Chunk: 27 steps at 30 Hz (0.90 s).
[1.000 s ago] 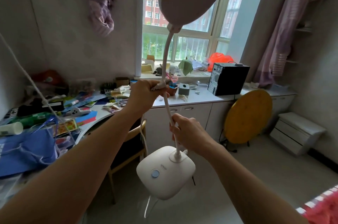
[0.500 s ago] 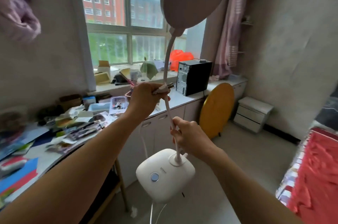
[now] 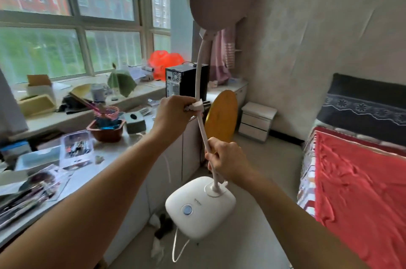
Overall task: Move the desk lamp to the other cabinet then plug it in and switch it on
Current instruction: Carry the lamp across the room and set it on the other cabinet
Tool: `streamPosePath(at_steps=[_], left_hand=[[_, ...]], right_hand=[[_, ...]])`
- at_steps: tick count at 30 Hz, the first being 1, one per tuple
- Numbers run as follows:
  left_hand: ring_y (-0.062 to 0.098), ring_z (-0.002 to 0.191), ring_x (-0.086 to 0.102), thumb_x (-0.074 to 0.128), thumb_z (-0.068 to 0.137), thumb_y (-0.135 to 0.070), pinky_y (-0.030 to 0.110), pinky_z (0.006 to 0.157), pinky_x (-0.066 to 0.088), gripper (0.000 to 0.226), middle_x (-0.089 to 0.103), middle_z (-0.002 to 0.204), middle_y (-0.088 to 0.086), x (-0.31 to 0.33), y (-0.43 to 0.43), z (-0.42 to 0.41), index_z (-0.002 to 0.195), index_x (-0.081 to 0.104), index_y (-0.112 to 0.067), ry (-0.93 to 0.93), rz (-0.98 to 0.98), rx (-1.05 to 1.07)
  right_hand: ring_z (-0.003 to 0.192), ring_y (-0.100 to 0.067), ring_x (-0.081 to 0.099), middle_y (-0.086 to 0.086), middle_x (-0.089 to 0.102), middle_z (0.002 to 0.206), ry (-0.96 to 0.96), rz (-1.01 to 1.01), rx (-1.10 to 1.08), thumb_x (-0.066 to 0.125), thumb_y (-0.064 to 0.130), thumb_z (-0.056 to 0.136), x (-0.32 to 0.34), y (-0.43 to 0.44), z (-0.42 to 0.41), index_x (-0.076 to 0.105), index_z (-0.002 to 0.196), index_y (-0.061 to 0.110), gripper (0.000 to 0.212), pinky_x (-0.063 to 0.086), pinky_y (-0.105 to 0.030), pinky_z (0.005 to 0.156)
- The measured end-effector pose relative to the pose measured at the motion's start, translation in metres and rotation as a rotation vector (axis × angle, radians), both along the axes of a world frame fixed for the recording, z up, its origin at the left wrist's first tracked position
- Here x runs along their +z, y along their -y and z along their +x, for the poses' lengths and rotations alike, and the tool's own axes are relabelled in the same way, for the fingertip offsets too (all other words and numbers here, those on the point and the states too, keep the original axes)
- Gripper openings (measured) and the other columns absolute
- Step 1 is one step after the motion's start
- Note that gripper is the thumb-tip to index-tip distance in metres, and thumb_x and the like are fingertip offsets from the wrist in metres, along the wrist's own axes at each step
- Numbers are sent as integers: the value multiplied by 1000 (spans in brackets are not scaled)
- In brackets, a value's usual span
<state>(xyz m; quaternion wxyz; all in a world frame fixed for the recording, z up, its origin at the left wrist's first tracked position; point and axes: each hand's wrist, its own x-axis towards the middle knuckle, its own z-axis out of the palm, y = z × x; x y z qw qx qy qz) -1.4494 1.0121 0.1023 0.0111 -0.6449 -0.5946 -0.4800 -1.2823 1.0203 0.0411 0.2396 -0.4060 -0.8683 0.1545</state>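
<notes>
Carrying the desk lamp (image 3: 201, 207) in mid-air, clear of the cluttered worktop (image 3: 114, 154) to its left, with its cord (image 3: 175, 246) dangling loose under the base. Left hand (image 3: 173, 115) closed on the plug (image 3: 198, 106) against the neck partway up, right hand (image 3: 226, 160) closed round the neck just above the base. Judged midway through the move only: not yet set on any cabinet, nor plugged in, nor switched on.
</notes>
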Motion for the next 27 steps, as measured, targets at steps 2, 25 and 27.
streamPosePath(at_steps=[2,25,27], left_hand=[[16,73,69,71,74,-15,24,65,50,8,74,67,0,-1,-30,1,75,76,-23,-11,6,-20],[-1,61,58,77,75,-17,10,59,45,17,68,71,-8,22,-426,51,92,77,-20,28,46,-302],[0,62,59,76,76,-18,4,55,40,18,69,74,-7,27,-461,50,94,76,-21,21,23,-322]], right_hand=[[70,-20,70,-3,70,80,6,-18,-20,56,19,96,0,-23,2,54,94,21,2,61,-33,70],[69,-13,63,6,64,81,73,-31,-375,51,22,98,30,-364,46,47,89,26,10,40,-15,53],[70,-13,63,5,64,83,49,-41,-408,50,22,98,32,-395,43,48,89,26,10,42,-15,54]])
